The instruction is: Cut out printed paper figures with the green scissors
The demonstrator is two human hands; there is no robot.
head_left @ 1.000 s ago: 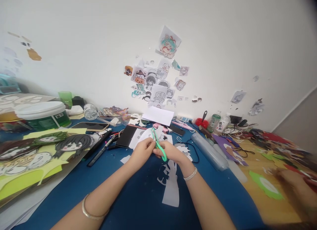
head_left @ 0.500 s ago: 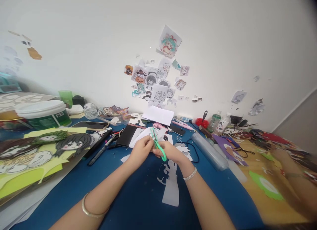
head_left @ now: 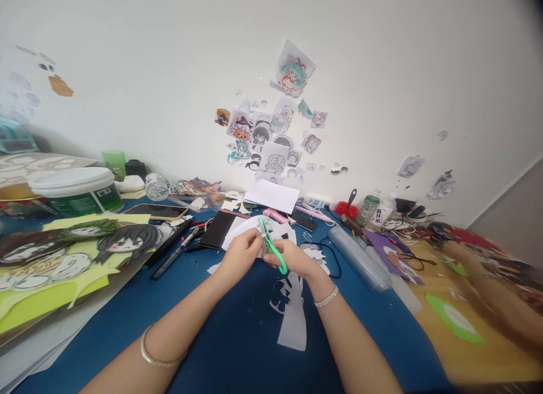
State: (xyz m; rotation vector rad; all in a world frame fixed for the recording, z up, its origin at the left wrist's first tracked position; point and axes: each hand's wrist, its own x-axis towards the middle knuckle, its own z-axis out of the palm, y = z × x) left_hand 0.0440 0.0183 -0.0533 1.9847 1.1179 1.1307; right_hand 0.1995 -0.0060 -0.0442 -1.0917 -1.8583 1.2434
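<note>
Over the blue table mat (head_left: 237, 337), my right hand (head_left: 289, 256) is closed round the handles of green scissors (head_left: 278, 255), whose blades point away from me. My left hand (head_left: 244, 250) is closed in a pinch just left of the blades. A small bit of white paper shows at its fingertips; most of that piece is hidden by the fingers. Beyond both hands lie white paper sheets (head_left: 234, 231) on a black notebook (head_left: 214, 230). Cut paper scraps (head_left: 293, 326) rest on the mat below my right hand.
Yellow sheets with cut-out characters (head_left: 123, 244) lie at left near a white-lidded tub (head_left: 76, 182). A clear plastic roll (head_left: 358, 258), a phone (head_left: 305, 221) and bottles (head_left: 368, 208) stand or lie to the right. Another person's arm (head_left: 487, 281) reaches over the wooden table (head_left: 424, 337).
The scissors have shifted slightly in my right hand, and my left hand has moved a little. The other person's arm at right has reached farther away from me. The view has tilted slightly.
</note>
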